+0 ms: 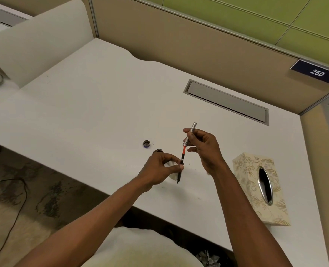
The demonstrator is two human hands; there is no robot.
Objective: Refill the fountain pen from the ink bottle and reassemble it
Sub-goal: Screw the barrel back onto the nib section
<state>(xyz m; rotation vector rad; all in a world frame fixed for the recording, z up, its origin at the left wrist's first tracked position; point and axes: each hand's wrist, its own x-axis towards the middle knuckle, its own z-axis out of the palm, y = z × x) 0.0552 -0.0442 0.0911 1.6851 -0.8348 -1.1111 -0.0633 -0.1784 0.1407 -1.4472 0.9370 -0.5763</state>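
head view shows the right hand [204, 149] pinching the pen [186, 145] above the desk's [102, 93] near edge while the left hand [159, 170] pinches tissue [172, 175] round its tip, probably wiping ink.

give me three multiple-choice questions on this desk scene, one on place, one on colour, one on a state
1. Where is the floral cream tissue box?
A. right of the hands
B. left of the round dark bottle cap
C. on the floor

2. What colour is the pen's middle section?
A. green
B. orange-red
C. yellow

3. What is the left hand doing?
A. lying flat
B. pinching white tissue at the pen's lower end
C. lifting the cap

A: it sits past the right hand.
B: orange-red shows between the hands.
B: fingers close on tissue there.
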